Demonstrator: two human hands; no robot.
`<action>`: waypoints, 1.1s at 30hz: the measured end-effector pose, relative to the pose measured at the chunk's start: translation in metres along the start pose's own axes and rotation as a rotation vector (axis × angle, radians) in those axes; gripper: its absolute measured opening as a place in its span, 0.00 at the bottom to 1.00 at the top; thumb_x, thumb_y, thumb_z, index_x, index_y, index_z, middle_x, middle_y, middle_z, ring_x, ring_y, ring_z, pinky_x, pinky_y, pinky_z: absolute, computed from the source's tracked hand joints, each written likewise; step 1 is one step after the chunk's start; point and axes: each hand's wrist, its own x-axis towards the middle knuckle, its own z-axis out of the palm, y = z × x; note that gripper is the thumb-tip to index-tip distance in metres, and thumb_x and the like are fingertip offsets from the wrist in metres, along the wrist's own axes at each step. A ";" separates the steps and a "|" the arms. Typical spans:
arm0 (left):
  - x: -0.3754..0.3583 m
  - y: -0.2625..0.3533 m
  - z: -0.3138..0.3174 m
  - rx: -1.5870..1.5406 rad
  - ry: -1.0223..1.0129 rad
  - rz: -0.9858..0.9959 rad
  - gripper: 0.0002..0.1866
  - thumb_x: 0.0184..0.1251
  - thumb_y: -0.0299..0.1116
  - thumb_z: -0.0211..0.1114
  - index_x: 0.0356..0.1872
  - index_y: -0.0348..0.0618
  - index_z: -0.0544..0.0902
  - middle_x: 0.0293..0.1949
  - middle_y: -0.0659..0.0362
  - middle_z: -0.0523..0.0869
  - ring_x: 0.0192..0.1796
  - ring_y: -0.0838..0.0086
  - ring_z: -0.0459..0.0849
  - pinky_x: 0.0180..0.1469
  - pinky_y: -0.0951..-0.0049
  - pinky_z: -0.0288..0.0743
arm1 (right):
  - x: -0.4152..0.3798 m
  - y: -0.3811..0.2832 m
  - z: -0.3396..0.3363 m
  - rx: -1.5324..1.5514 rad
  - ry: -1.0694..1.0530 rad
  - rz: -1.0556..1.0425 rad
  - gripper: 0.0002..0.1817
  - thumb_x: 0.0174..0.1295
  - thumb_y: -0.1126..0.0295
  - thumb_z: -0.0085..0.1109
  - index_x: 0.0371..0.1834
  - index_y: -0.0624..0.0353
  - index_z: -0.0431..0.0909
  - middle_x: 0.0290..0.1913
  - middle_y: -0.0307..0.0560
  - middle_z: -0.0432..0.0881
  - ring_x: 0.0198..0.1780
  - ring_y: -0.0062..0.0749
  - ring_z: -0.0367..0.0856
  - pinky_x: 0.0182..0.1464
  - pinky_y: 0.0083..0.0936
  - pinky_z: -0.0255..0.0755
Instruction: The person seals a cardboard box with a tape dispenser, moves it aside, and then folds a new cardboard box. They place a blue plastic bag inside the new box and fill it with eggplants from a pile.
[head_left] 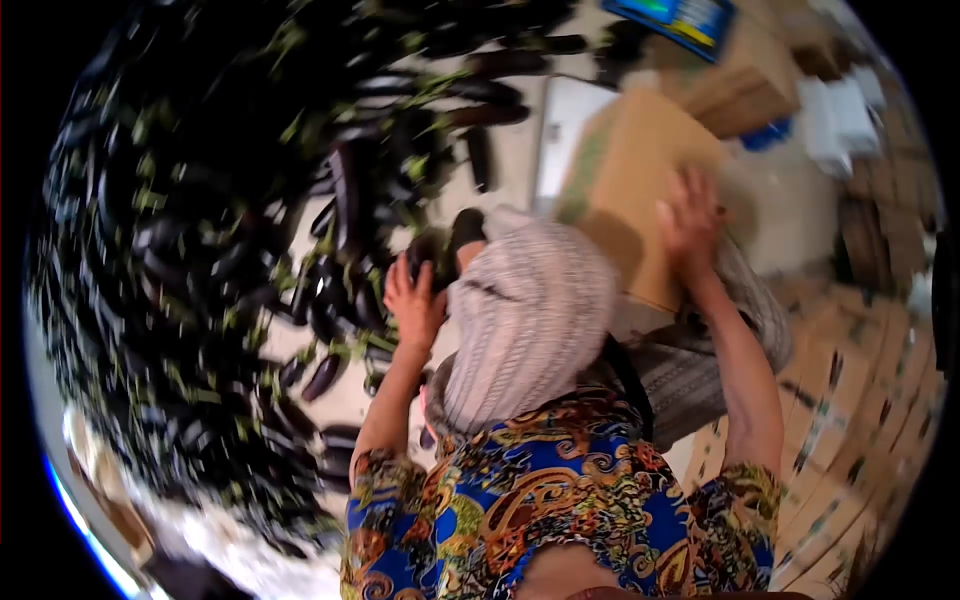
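My left hand [413, 305] reaches to the edge of a big heap of dark purple eggplants [345, 200], its fingers spread and nothing gripped in them. Right at its fingertips lies one dark eggplant [428, 256]. On the other side of my knee, my right hand [692, 220] rests with fingers apart on a brown cardboard box [640, 165] with green print. The box stands tilted beside my leg, partly over a flat pale-topped thing [572, 120].
Eggplants with green stems cover the floor to the left. Another cardboard box [735, 85] stands at the upper right with a blue and yellow packet [690, 22] on it. Stacked flat cartons [850, 400] fill the right. White items [840, 120] lie beyond the boxes.
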 end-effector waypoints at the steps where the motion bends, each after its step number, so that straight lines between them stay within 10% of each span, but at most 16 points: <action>1: 0.028 0.000 -0.006 -0.210 -0.003 0.022 0.27 0.56 0.36 0.72 0.59 0.46 0.78 0.68 0.46 0.68 0.66 0.46 0.67 0.62 0.50 0.66 | 0.000 -0.003 0.001 0.018 -0.016 0.044 0.28 0.67 0.58 0.55 0.70 0.46 0.68 0.72 0.57 0.64 0.73 0.60 0.57 0.69 0.56 0.53; 7: 0.195 0.105 -0.085 -0.490 0.001 0.412 0.20 0.66 0.33 0.65 0.57 0.37 0.78 0.51 0.43 0.82 0.53 0.47 0.80 0.54 0.59 0.75 | -0.001 0.002 0.003 0.052 -0.169 0.135 0.33 0.66 0.49 0.55 0.74 0.39 0.63 0.77 0.53 0.53 0.76 0.53 0.49 0.68 0.57 0.53; 12: 0.263 0.237 -0.084 -0.293 0.021 0.874 0.26 0.68 0.44 0.62 0.65 0.46 0.72 0.62 0.51 0.75 0.64 0.55 0.72 0.59 0.53 0.67 | 0.021 0.005 -0.037 0.142 -0.435 0.122 0.38 0.61 0.47 0.61 0.75 0.39 0.61 0.78 0.54 0.50 0.77 0.54 0.47 0.68 0.60 0.52; 17: 0.278 0.316 -0.014 -0.047 0.154 1.165 0.28 0.69 0.54 0.56 0.65 0.52 0.71 0.60 0.49 0.73 0.65 0.54 0.69 0.61 0.50 0.62 | 0.029 0.070 -0.036 0.409 -0.354 -0.331 0.34 0.59 0.51 0.64 0.70 0.46 0.69 0.71 0.60 0.65 0.71 0.59 0.61 0.70 0.50 0.59; 20: 0.281 0.328 -0.023 -0.064 0.056 1.158 0.29 0.67 0.54 0.58 0.65 0.55 0.71 0.50 0.51 0.75 0.55 0.56 0.72 0.57 0.53 0.64 | 0.060 0.078 -0.087 0.564 -0.876 0.150 0.30 0.61 0.50 0.62 0.65 0.51 0.74 0.63 0.57 0.76 0.63 0.49 0.75 0.65 0.38 0.68; 24: 0.279 0.343 -0.035 0.081 -0.034 1.053 0.28 0.69 0.51 0.58 0.67 0.55 0.71 0.49 0.52 0.74 0.52 0.55 0.73 0.53 0.55 0.67 | 0.005 0.146 -0.065 0.748 -0.349 0.321 0.28 0.61 0.47 0.58 0.59 0.54 0.78 0.45 0.49 0.87 0.50 0.41 0.84 0.53 0.30 0.76; 33: 0.283 0.354 -0.059 0.086 -0.127 1.046 0.27 0.73 0.51 0.53 0.68 0.52 0.70 0.51 0.57 0.79 0.54 0.60 0.76 0.56 0.60 0.67 | -0.240 0.251 -0.005 0.327 -0.600 0.793 0.32 0.47 0.65 0.68 0.60 0.56 0.76 0.52 0.55 0.82 0.53 0.54 0.79 0.54 0.40 0.75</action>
